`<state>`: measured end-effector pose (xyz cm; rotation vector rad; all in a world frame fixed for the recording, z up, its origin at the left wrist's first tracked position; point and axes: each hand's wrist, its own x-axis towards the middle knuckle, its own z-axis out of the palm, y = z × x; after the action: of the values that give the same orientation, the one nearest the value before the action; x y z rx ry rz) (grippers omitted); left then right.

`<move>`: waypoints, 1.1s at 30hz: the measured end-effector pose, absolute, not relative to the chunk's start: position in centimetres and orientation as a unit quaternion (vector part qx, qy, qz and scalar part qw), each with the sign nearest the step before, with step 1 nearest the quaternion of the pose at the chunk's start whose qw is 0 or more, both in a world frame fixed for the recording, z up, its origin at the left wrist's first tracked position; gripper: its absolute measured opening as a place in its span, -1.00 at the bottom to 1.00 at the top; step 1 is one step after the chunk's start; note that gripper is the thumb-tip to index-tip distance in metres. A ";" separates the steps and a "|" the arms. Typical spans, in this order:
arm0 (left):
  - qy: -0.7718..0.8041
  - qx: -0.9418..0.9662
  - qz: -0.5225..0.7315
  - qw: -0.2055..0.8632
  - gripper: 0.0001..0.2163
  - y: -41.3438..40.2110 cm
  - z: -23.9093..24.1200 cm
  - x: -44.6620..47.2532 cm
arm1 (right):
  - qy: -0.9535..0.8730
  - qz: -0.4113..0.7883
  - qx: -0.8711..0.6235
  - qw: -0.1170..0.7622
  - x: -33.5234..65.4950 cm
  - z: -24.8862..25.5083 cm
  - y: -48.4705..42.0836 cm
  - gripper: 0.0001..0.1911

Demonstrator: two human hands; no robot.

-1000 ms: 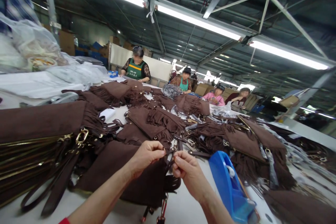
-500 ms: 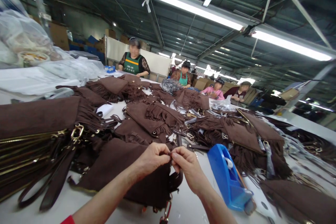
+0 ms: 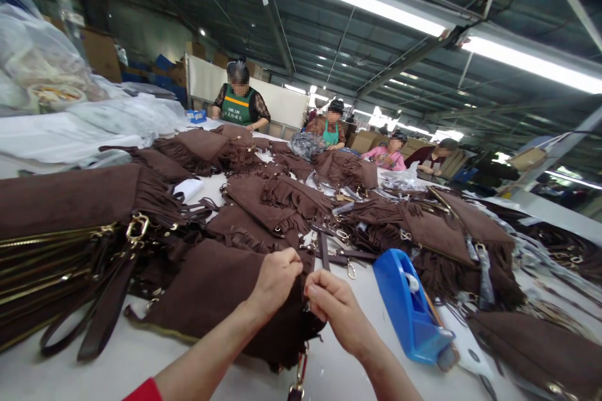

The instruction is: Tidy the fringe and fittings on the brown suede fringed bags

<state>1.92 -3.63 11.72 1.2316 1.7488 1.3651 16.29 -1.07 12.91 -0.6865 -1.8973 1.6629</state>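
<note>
A brown suede-like bag point(image 3: 202, 288) lies on the white table in front of me, a gold zip along its lower edge. Over its right corner is my left hand point(image 3: 276, 282), fingers closed in a pinch; what they grip is hidden. Just right of that corner my right hand point(image 3: 336, 304) is pinched too, thumb against forefinger, on something too small to make out. A small gap separates the two hands. Below them a gold clasp point(image 3: 301, 366) hangs at the bag's right side.
A blue tape dispenser point(image 3: 404, 313) stands right of my right hand. Several fringed brown bags point(image 3: 66, 200) with gold zips and straps are piled around. Clear plastic bags point(image 3: 42, 56) lie at the far left. Several people, one in a green apron point(image 3: 237, 106), work across the table.
My hands have come slightly apart at the bag's corner, the left one turning so its knuckles face up. The view has shifted a little.
</note>
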 end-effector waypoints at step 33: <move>0.655 0.541 0.412 0.328 -0.86 -3.9 9.9 3.5 | -0.568 0.665 -0.361 0.325 17.0 9.1 0.0 -0.79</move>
<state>3.53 -3.92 9.87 1.4156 1.7157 1.0796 17.01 0.00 9.11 -0.9454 -1.4887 1.7421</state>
